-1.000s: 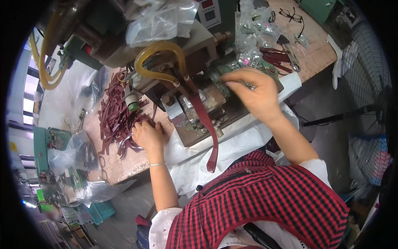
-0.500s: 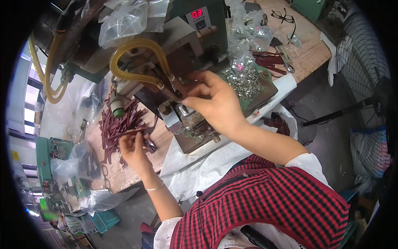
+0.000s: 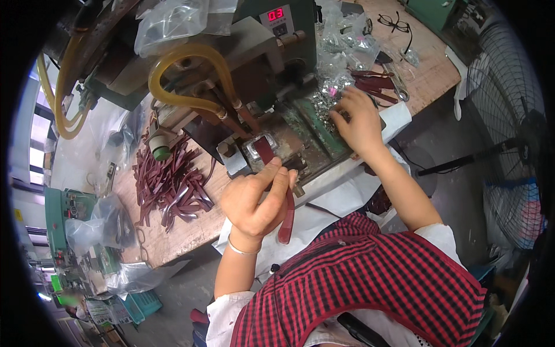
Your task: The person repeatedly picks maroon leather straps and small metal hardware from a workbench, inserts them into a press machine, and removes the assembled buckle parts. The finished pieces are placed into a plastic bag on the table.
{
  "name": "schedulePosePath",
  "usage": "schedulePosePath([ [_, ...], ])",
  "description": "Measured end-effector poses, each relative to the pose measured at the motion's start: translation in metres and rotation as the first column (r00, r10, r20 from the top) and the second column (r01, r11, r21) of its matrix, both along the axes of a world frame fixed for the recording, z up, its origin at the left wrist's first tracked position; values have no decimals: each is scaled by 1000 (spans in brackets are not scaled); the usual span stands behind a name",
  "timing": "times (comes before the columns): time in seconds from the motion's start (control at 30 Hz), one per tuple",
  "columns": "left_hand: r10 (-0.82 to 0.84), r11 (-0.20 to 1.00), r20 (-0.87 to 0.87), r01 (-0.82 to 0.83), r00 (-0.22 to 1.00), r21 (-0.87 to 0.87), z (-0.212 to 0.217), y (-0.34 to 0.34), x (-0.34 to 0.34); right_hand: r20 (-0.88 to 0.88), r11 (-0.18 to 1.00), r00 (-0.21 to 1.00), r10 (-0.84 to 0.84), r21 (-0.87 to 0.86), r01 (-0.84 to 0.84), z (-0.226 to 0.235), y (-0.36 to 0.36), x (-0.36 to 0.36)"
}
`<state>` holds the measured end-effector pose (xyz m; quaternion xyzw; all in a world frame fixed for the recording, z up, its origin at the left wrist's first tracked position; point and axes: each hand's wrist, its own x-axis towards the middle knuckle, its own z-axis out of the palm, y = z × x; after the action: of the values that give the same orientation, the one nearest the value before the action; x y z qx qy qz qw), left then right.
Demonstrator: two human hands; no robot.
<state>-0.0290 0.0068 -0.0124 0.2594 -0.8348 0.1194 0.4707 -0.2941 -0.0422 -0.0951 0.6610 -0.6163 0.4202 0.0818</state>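
My left hand [image 3: 254, 199] holds a dark red leather strap [image 3: 285, 222] with its upper end lying on the metal plate [image 3: 266, 151] of a green press machine [image 3: 254, 63]; the strap's lower end hangs over the bench edge. My right hand [image 3: 359, 118] reaches to the right of the machine, its fingers in a heap of small silver metal parts [image 3: 324, 101]. Whether it has picked any up is hidden by the fingers.
A pile of similar dark red straps [image 3: 170, 182] lies on the wooden bench left of the machine. Yellow hoses [image 3: 173, 69] loop over the machine. Clear bags [image 3: 341, 40], red-handled pliers [image 3: 376, 81] and glasses [image 3: 396, 23] lie at the right. A fan [image 3: 509, 133] stands on the floor.
My left hand came from the strap pile to the machine plate with a strap. My right hand left the plate and moved right to the metal parts.
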Motion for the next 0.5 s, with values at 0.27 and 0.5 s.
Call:
schedulePosePath([
  [0.27,-53,998,-10,53,999,-29,0,-5,2,-38,995,998,60,83,-56,0,-6,11],
  [0.5,-25,974,-172,63,985,218,-2,19,10,-253,979,965,-75,167,119,-4,-15,16],
])
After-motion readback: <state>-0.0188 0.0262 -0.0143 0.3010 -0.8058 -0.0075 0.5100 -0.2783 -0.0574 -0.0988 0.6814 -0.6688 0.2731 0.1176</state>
